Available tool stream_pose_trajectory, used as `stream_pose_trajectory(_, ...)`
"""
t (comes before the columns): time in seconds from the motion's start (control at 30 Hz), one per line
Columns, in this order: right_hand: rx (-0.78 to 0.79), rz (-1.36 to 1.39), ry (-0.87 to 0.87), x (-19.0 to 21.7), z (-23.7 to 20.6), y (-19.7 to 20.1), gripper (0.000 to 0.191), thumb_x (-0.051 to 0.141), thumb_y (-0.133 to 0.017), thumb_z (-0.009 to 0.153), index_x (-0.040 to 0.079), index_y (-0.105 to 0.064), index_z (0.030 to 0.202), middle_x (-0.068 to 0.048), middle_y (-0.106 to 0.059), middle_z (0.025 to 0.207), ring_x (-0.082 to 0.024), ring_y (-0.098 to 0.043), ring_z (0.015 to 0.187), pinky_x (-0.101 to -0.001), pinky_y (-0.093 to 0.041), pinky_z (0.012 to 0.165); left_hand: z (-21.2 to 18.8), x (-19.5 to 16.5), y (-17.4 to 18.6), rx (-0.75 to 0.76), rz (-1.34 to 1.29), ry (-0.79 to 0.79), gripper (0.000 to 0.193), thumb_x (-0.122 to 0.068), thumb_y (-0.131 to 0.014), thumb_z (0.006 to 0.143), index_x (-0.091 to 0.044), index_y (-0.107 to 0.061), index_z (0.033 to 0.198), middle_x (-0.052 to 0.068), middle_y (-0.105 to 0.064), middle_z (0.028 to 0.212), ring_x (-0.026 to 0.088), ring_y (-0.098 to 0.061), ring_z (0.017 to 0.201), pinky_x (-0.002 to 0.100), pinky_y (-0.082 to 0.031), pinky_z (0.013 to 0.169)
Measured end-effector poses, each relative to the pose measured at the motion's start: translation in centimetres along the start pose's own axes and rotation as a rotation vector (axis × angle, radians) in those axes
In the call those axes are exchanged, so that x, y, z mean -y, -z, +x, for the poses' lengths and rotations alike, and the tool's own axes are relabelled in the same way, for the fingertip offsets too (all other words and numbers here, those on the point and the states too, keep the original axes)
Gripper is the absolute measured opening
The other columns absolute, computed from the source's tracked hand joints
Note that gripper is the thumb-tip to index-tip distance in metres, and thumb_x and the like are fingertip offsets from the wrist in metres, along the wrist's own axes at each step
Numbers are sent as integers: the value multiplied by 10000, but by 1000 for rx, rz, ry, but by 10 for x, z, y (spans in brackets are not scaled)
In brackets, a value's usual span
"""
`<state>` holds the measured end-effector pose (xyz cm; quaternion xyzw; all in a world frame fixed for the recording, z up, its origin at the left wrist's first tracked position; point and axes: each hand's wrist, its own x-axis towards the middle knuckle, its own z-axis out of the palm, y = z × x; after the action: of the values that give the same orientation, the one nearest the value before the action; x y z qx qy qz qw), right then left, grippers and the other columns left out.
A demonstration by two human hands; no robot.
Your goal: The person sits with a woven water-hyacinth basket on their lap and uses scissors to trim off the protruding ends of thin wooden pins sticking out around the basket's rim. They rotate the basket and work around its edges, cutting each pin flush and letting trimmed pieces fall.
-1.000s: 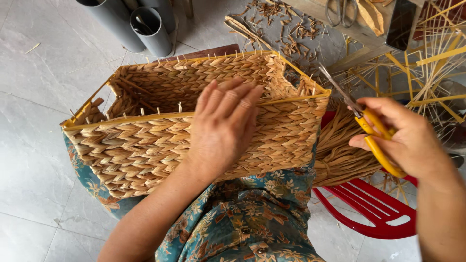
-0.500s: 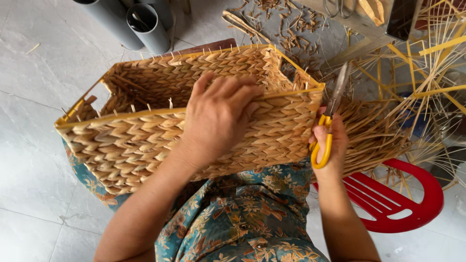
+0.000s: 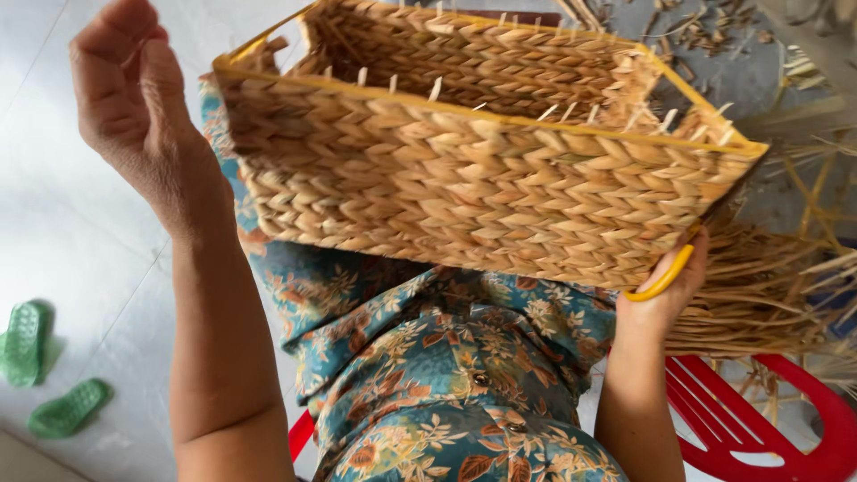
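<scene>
The basket [image 3: 482, 170], a rectangular woven one with a yellow rim and short stake ends poking up along its top edge, lies tilted across the person's lap, its long woven side turned to the camera and its open mouth facing up and away. A second ago it sat lower, with the left hand spread flat on that side; now it fills the upper view and the left hand [image 3: 134, 116] has come off it, raised just beside the basket's left corner and apart from it. Its fingers [image 3: 120, 31] are loosely curled together and pinch nothing.

The right hand [image 3: 665, 286] has dropped from the open air at the right to the basket's lower right corner, where it is half hidden under the weave. Its fingers are closed through the yellow scissor handle [image 3: 662, 277]; the blades are out of sight behind the basket. With the bracing hand gone, the basket rests on the lap and against the right hand only, so I judge that it is being turned to a fresh side or edge.

Behind it lies a bundle of straw [image 3: 759, 295], with a red stool [image 3: 768, 428] below. Two green sandals [image 3: 45, 375] lie on the grey floor [image 3: 80, 241] at left.
</scene>
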<state>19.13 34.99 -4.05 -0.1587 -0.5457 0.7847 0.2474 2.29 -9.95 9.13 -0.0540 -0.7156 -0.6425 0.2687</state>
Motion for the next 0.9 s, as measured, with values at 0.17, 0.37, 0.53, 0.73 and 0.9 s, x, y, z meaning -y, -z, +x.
stream_pose_trajectory(0.17,28,74,-51,-6,9,8,243,134,-534,1129,78,-559,1364,-69,-643,1380,-225,-643,1282,-417,-537,1147,-20,5,33,-36,40,247,332,-192,-644,1102,-40,-623,1396,39,-692,1305,138,-670,1157,289,-532,1008)
stream_pose_trajectory(0.37,-16,77,-46,-13,6,21,323,159,-506,1133,29,-555,1425,-98,-642,1414,-210,-635,1307,-371,-501,1173,-38,-27,-9,103,342,-119,241,-172,-628,1248,-30,-622,1442,137,-610,1420,234,-634,1259,340,-505,1090)
stream_pose_trajectory(0.53,82,-71,-2,-6,-14,19,412,94,-531,1072,43,-495,1478,-52,-601,1434,-171,-593,1319,-339,-465,1160,-35,-47,-37,178,697,-278,175,-122,-631,1156,23,-658,1251,166,-635,1279,351,-578,1258,421,-446,1117)
stream_pose_trajectory(0.73,65,-9,-96,-3,-25,29,422,164,-596,1090,52,-503,1486,-51,-614,1403,-156,-607,1277,-322,-490,1116,-41,-31,-20,203,760,-170,376,-132,-688,1135,-71,-690,763,65,-622,766,273,-534,857,350,-442,929)
stream_pose_trajectory(0.9,-5,-124,-123,-19,-23,41,327,143,-649,1124,7,-544,1402,-66,-619,1295,-168,-613,1211,-349,-509,1047,-72,-17,-1,154,676,-251,437,-124,-664,1157,-115,-639,721,40,-531,657,256,-492,763,394,-472,1105)
